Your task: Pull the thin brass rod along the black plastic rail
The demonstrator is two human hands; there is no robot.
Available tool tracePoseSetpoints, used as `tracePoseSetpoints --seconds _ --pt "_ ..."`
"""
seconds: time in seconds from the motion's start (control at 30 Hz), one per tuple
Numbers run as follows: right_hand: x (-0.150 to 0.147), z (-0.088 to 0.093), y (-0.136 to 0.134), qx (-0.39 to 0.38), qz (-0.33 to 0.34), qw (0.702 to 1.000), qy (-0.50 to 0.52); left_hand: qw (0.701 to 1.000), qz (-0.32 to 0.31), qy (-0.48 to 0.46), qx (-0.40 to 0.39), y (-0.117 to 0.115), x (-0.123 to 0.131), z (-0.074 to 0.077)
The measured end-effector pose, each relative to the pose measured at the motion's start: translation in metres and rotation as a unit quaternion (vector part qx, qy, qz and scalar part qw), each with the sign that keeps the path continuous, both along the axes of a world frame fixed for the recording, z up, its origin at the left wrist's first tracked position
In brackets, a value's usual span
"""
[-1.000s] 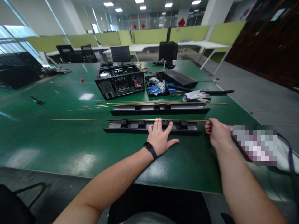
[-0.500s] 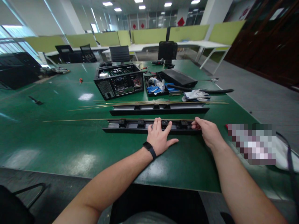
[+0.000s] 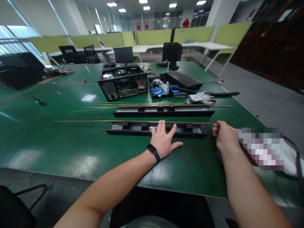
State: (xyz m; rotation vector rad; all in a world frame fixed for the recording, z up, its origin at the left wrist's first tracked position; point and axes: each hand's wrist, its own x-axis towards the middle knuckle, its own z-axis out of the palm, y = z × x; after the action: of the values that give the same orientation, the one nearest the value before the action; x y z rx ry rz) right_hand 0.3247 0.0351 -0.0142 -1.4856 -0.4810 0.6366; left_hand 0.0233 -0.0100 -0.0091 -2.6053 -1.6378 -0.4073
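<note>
A long near black rail (image 3: 133, 129) is lying across a green table (image 3: 59, 139), side to side in front of the person. To the left of the rail and further away, a small dark tool (image 3: 39, 102) is lying alone. A thin brass rod (image 3: 95, 121) is stretching along the far edge of the rail, running past the rail's left end and just past its right end.

Behind the rail, a second black rail (image 3: 163, 112) is lying parallel, with a bundle of brass rods (image 3: 133, 105) along its far side. Behind that, an open computer case (image 3: 122, 81) is standing.

The left hand (image 3: 163, 139), with a black watch (image 3: 153, 151) on its wrist, is pressing flat on the rail right of its middle. Its fingers are spread open, the fingertips touching the rail's top.

Behind the rail's right half, white gloves (image 3: 200, 97) are lying beside a black hose (image 3: 213, 93).

Just beyond the rail's right end, the right hand (image 3: 224, 136) is curling closed, pinching the right end of the thin brass rod.
</note>
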Motion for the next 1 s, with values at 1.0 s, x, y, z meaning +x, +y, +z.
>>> tracePoseSetpoints --seconds 1.0 --pt "-0.006 0.027 -0.007 -0.034 -0.087 0.995 0.043 1.0 -0.002 0.001 -0.007 0.0 0.0 0.001"
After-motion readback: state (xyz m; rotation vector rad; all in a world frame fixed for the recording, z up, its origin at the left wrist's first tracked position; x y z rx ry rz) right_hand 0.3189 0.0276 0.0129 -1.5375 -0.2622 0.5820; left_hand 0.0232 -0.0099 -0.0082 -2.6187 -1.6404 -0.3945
